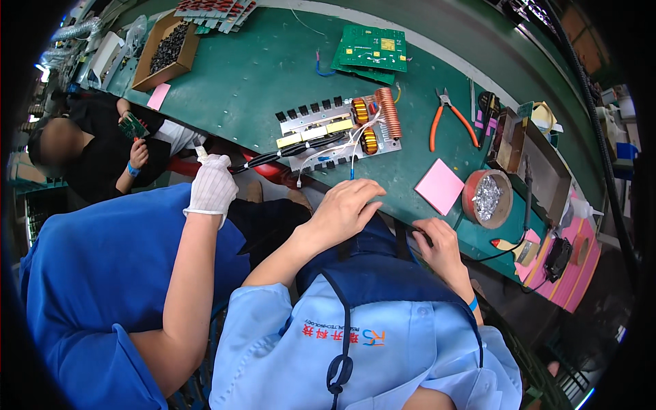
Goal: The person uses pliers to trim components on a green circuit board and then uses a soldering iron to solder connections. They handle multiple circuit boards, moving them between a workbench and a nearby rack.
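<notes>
1. Firstly, table (253, 75): green, spread ahead of both hands.
2. Circuit assembly (306, 125): on the table, straight ahead of the left hand, the nearer one; ahead and leftward of the right hand. Long axis runs left to right, right end slightly farther away. That end carries a copper coil (387, 113), its own axis pointing away from the hands.
3. Black cables (294, 149): leaving the assembly leftward, toward a co-worker's gloved hand (213, 186), which pinches a small pale piece.
4. Left hand (347, 207): back upward, fingers loosely bent, no held item visible; just beside the assembly's near side.
5. Right hand (439, 244): at the table edge, fingers curled; cannot tell whether it grips anything.
6. Pliers (445, 101): orange-handled, beyond the right hand.
7. Pink pad (439, 186): just ahead of the right hand.
</notes>
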Tool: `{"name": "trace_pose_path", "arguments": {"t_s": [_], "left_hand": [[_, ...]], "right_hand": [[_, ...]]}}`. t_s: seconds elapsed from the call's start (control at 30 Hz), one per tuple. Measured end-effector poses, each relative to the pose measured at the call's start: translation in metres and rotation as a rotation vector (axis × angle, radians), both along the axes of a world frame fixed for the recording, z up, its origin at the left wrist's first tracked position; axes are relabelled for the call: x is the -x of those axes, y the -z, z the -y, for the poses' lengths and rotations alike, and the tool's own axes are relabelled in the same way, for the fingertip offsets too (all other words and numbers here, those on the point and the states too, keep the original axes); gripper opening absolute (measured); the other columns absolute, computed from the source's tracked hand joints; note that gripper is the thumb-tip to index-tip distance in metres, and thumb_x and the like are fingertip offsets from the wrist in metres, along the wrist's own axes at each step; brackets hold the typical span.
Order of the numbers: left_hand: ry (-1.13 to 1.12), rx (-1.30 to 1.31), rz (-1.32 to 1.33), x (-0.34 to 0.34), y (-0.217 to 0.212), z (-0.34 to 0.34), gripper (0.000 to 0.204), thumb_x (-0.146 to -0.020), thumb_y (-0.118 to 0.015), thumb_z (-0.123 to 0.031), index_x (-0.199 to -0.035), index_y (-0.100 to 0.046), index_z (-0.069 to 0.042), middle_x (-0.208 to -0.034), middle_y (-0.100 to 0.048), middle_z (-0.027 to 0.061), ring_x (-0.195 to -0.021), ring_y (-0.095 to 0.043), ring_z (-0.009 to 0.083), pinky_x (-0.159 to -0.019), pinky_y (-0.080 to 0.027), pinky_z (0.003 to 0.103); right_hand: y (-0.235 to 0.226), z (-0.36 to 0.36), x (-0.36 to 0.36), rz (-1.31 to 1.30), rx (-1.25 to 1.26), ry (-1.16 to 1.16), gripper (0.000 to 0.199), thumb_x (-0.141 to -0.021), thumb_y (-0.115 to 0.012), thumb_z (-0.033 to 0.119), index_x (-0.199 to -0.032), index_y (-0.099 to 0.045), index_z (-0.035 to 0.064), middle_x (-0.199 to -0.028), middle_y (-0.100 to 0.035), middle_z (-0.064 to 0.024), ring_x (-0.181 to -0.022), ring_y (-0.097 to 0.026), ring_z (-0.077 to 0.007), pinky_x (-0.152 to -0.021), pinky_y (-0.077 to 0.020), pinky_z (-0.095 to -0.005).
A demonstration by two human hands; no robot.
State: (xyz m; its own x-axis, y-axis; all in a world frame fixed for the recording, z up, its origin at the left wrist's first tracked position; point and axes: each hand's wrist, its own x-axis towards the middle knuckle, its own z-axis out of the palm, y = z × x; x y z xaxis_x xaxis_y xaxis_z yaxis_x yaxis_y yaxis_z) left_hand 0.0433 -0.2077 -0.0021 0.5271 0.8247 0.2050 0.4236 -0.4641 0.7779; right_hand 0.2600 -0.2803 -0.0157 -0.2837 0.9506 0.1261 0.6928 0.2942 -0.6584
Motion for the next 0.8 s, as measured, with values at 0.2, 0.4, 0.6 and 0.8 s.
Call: {"name": "trace_pose_path", "arguments": {"t_s": [0.2,0.4,0.6,0.8], "left_hand": [[0.010,0.027,-0.047,0.000,0.002,0.005,0.018,-0.070,-0.059,-0.005,-0.088,-0.054,-0.003,-0.090,-0.057,0.0107,-0.083,-0.055,0.0281,-0.071,-0.045,0.034],[0.042,0.034,-0.096,-0.005,-0.004,0.012,0.019,-0.071,-0.059,-0.006,-0.088,-0.055,-0.003,-0.090,-0.056,0.0107,-0.083,-0.055,0.0284,-0.072,-0.045,0.034],[0.123,0.079,-0.142,-0.012,-0.003,0.029,0.019,-0.071,-0.059,-0.007,-0.090,-0.055,-0.004,-0.090,-0.057,0.0109,-0.084,-0.055,0.0280,-0.073,-0.044,0.035],[0.186,0.095,-0.150,-0.026,0.000,0.040,0.020,-0.071,-0.060,-0.007,-0.090,-0.055,-0.004,-0.092,-0.057,0.0109,-0.085,-0.055,0.0277,-0.074,-0.044,0.035]], "right_hand": [[0.003,0.001,0.001,-0.019,0.005,0.006,0.017,-0.066,-0.061,0.001,-0.082,-0.055,0.0023,-0.071,-0.054,-0.0093,-0.065,-0.053,-0.0255,-0.058,-0.0403,-0.0335],[0.011,0.004,0.002,-0.045,-0.017,0.021,0.015,-0.068,-0.059,0.001,-0.082,-0.056,0.0029,-0.071,-0.054,-0.0089,-0.064,-0.053,-0.0252,-0.058,-0.0403,-0.0331],[0.020,0.014,0.002,-0.092,-0.029,0.031,0.015,-0.068,-0.059,0.002,-0.083,-0.055,0.0033,-0.073,-0.054,-0.0087,-0.067,-0.054,-0.0253,-0.061,-0.0416,-0.0333],[0.024,0.027,-0.003,-0.100,-0.015,0.057,0.016,-0.068,-0.060,0.003,-0.083,-0.055,0.0033,-0.076,-0.055,-0.0087,-0.070,-0.054,-0.0258,-0.063,-0.0421,-0.0332]]}}
